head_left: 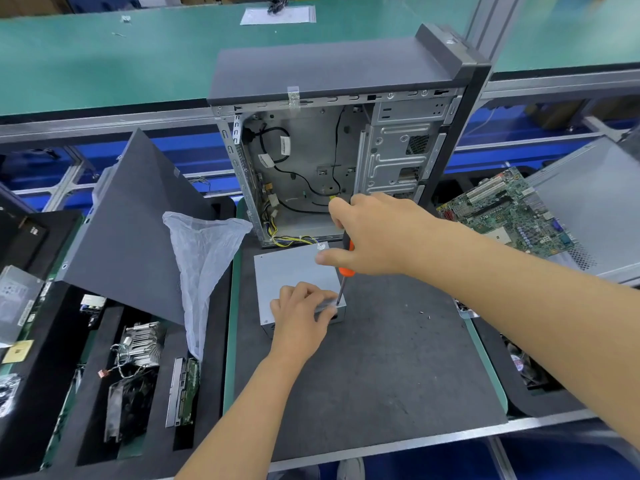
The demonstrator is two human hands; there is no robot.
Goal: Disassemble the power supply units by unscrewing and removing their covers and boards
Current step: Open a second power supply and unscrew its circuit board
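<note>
On the dark tabletop (pixel 381 358), left hand (pixel 299 315) grips the box (pixel 294 271); right hand (pixel 374 233) clasps the screwdriver (pixel 343 271): keep it upright, press firmly.

An electronics teardown workshop: long green tabletops (pixel 104 57) on aluminium frames run across the far side, an opened computer case (pixel 332 140) stands on a dark mat (pixel 381 368), a bare motherboard (pixel 505 213) lies right, and foam trays (pixel 69 393) at left hold a heatsink (pixel 142 344) and drive (pixel 181 393).
</note>
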